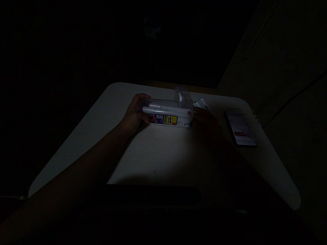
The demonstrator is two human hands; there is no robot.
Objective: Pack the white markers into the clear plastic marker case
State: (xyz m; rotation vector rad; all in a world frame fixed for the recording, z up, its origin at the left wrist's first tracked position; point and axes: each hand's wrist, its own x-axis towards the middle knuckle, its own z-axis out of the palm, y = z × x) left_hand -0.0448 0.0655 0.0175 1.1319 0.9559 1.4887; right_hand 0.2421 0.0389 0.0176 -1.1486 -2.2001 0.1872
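Observation:
A clear plastic marker case [170, 104] lies on its side across the white table, with a colourful label on its near face and long white markers inside. Its lid [184, 96] stands open at the right end. My left hand [134, 113] is wrapped around the case's left end, thumb on the near side and fingers behind. At the open right end is my right hand [207, 123], deep in shadow, so its finger pose is hard to make out. Just beyond it, a few loose markers [203, 102] with pale bodies lie on the table.
A phone [241, 129] with a lit, partly blurred screen rests on the right side of the table [154, 149]. A dark bar-shaped thing [155, 192] runs along the near edge. Behind the table is a large dark panel [178, 41]. A cable [312, 84] hangs at the right.

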